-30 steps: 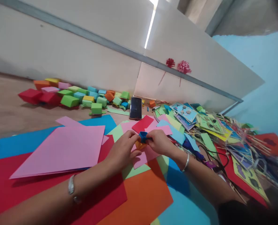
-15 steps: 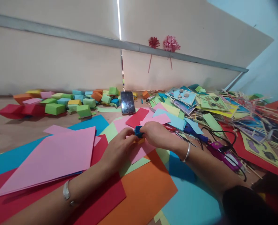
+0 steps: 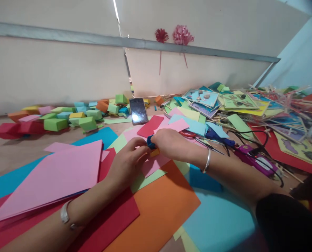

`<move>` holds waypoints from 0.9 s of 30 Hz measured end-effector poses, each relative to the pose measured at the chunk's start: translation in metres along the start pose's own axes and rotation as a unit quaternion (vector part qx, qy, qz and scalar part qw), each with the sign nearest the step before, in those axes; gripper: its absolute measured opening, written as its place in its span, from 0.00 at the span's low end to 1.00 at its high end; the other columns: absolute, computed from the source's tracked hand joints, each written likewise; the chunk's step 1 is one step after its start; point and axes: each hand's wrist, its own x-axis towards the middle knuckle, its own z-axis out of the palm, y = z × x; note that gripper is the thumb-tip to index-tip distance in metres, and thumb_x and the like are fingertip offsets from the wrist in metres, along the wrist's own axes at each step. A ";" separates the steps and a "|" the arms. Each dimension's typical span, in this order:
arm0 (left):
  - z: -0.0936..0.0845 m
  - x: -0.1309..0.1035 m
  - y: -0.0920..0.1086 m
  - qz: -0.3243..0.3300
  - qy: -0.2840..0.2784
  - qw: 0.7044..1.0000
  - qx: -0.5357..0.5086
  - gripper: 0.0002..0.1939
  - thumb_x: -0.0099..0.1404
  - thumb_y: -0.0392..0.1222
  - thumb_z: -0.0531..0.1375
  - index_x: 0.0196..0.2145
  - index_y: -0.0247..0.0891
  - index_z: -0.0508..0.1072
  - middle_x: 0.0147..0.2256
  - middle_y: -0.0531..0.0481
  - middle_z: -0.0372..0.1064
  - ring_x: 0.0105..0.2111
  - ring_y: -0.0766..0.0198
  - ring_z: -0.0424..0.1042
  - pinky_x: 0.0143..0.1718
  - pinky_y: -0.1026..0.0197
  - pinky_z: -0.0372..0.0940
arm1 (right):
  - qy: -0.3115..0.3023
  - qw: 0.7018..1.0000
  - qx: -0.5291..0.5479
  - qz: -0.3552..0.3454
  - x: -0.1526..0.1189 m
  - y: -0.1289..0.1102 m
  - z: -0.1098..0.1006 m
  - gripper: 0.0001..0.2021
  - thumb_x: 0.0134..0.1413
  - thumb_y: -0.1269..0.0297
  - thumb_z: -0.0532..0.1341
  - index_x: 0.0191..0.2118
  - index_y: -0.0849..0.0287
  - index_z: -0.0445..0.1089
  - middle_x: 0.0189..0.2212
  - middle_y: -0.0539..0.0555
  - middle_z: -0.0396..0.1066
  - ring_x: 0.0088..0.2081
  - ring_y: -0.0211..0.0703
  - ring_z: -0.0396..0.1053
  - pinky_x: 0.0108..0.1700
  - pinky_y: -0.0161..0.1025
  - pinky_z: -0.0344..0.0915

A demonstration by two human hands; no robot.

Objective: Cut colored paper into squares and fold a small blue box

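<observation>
Between the fingertips of both hands is a small blue paper piece (image 3: 150,142). My left hand (image 3: 129,157) pinches it from the left, fingers bent. From the right, my right hand (image 3: 168,143) closes on the same piece, its fingers partly hidden behind the back of the hand. Just below the fingertips a small yellow-orange piece (image 3: 154,152) shows. Under the hands lie pink, red and green paper sheets, with an orange sheet (image 3: 156,199) nearer to me.
A phone (image 3: 138,111) lies beyond the hands. Folded paper boxes (image 3: 56,124) are heaped at the left. A pink stack (image 3: 66,171) lies front left. Scissors (image 3: 210,146), a purple device (image 3: 257,160) with a black cord, and picture cards (image 3: 201,97) are at the right.
The view has shifted slightly. My right hand has turned a little over the blue piece, and less of the piece shows. Both hands still hold it.
</observation>
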 end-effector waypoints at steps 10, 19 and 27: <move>-0.001 0.003 -0.006 -0.011 -0.019 0.998 -0.056 0.07 0.68 0.33 0.56 0.33 0.41 0.72 0.41 0.47 0.66 0.40 0.61 0.72 0.36 0.59 0.71 | 0.022 0.999 0.031 -0.013 0.008 0.009 0.006 0.10 0.62 0.68 0.60 0.45 0.62 0.77 0.33 0.59 0.76 0.35 0.44 0.72 0.30 0.36 0.54; 0.003 0.006 0.008 0.021 -0.001 0.997 0.076 0.09 0.70 0.39 0.56 0.39 0.44 0.78 0.54 0.40 0.64 0.52 0.46 0.67 0.48 0.41 0.69 | 0.053 0.995 0.082 -0.014 0.010 0.009 0.012 0.11 0.56 0.70 0.63 0.45 0.63 0.77 0.32 0.57 0.76 0.33 0.42 0.70 0.33 0.35 0.57; 0.007 0.007 -0.001 -0.036 0.007 0.999 0.017 0.09 0.67 0.40 0.61 0.33 0.49 0.81 0.55 0.45 0.65 0.55 0.45 0.65 0.52 0.38 0.66 | 0.043 0.998 0.039 -0.029 0.009 0.007 0.009 0.10 0.57 0.74 0.62 0.44 0.65 0.76 0.32 0.56 0.76 0.33 0.41 0.70 0.28 0.35 0.52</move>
